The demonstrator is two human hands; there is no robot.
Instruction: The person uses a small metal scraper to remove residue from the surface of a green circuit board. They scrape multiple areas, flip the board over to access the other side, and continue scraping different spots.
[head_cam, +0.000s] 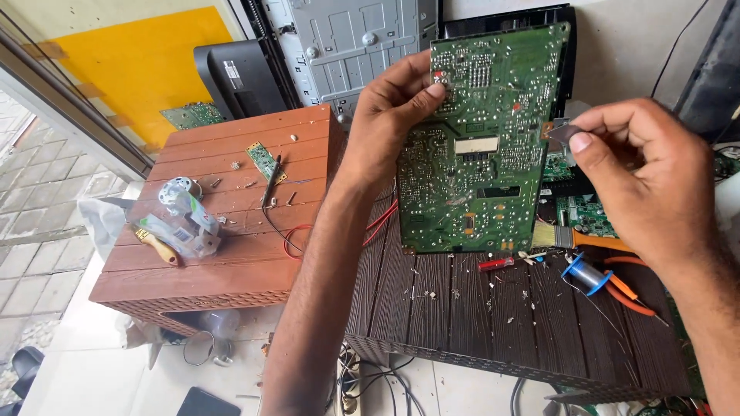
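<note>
While the left hand (393,104) grips the upright circuit board (482,146), the right hand (647,169) pinches its edge.

The circuit board (482,139) I hold is green with silver specks; the table (493,323) is dark brown, the stool (223,254) reddish brown, the brush (578,237) handle orange.

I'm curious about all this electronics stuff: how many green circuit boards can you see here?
5: the large board held up in both hands, a small strip on the brown stool, one behind that stool, two behind the large board. More may be hidden.
</note>
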